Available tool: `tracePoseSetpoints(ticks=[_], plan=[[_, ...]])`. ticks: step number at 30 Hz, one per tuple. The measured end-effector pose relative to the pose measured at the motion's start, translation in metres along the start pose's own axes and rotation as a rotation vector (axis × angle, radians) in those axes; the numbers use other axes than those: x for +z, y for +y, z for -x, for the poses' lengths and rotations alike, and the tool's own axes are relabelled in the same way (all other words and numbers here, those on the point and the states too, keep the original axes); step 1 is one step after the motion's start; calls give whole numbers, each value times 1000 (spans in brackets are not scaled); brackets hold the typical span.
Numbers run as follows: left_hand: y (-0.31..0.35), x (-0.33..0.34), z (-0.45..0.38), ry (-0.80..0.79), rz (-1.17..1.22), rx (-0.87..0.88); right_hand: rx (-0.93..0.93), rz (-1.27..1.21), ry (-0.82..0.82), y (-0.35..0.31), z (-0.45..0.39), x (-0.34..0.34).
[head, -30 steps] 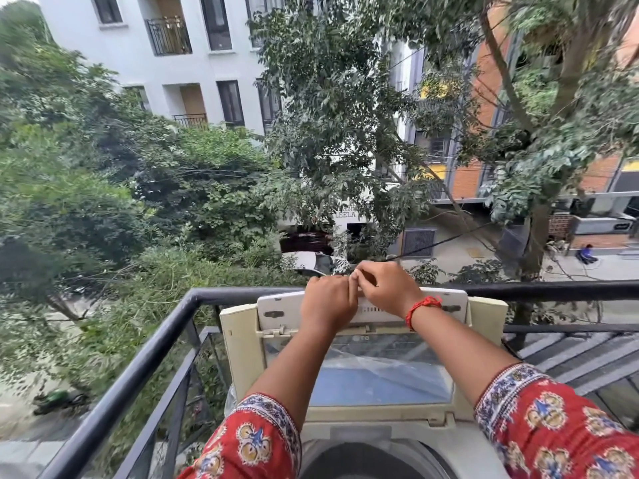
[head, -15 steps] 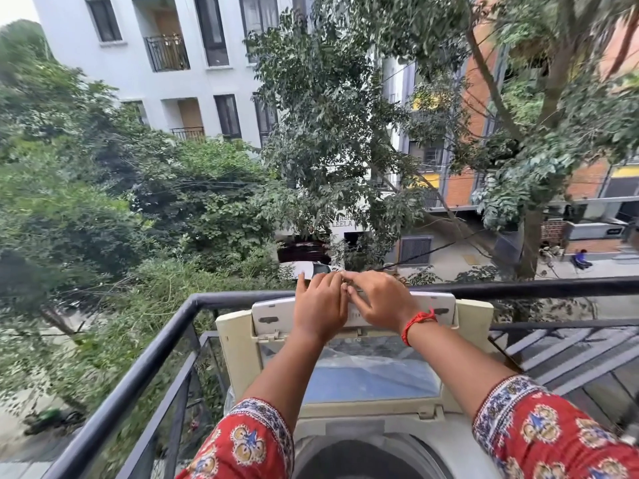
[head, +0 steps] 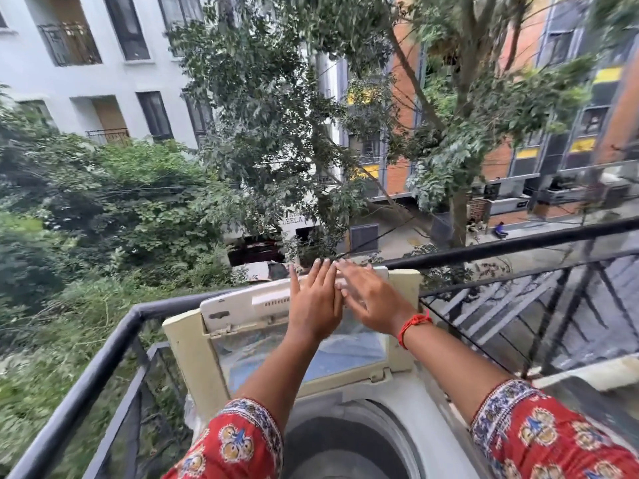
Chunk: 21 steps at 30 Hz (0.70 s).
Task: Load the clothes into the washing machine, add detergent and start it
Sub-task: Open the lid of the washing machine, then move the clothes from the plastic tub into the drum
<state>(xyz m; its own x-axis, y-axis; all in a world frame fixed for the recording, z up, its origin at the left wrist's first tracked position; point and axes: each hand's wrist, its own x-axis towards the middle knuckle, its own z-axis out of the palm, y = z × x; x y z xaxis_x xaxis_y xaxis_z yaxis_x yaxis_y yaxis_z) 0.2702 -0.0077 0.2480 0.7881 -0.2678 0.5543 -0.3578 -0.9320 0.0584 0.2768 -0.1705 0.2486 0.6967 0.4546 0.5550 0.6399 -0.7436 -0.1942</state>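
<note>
A top-loading washing machine (head: 428, 416) stands on a balcony against the railing. Its cream lid (head: 188, 347), with a glass pane, is raised upright, and the lid's white folded upper panel (head: 235, 302) is tilted back. My left hand (head: 313, 302) and my right hand (head: 371, 300) lie flat side by side on that upper panel, fingers stretched out, holding nothing. The round drum opening (head: 345, 447) shows below my forearms, and its inside is dark. No clothes or detergent are in view.
A black metal railing (head: 103, 361) wraps around the machine at left and behind, running right (head: 518, 243). Beyond it are trees, buildings and a street far below. A red thread sits on my right wrist (head: 413, 323).
Both hands went from curled over the lid's top edge to flat with fingers straight. The view has tilted and shifted, so the lid now looks turned to the left.
</note>
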Motion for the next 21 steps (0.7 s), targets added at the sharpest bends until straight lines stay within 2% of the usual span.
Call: tracePoseSetpoints(ticks=[6,14,21], plan=[[83,30,0,1,134,243,156,123,44,37,87,-44],[226,70,20,-135,265,574,456,258,62,69,237,-108],[352,96,69,-274,344,751,731,348,34,74,368,-149]])
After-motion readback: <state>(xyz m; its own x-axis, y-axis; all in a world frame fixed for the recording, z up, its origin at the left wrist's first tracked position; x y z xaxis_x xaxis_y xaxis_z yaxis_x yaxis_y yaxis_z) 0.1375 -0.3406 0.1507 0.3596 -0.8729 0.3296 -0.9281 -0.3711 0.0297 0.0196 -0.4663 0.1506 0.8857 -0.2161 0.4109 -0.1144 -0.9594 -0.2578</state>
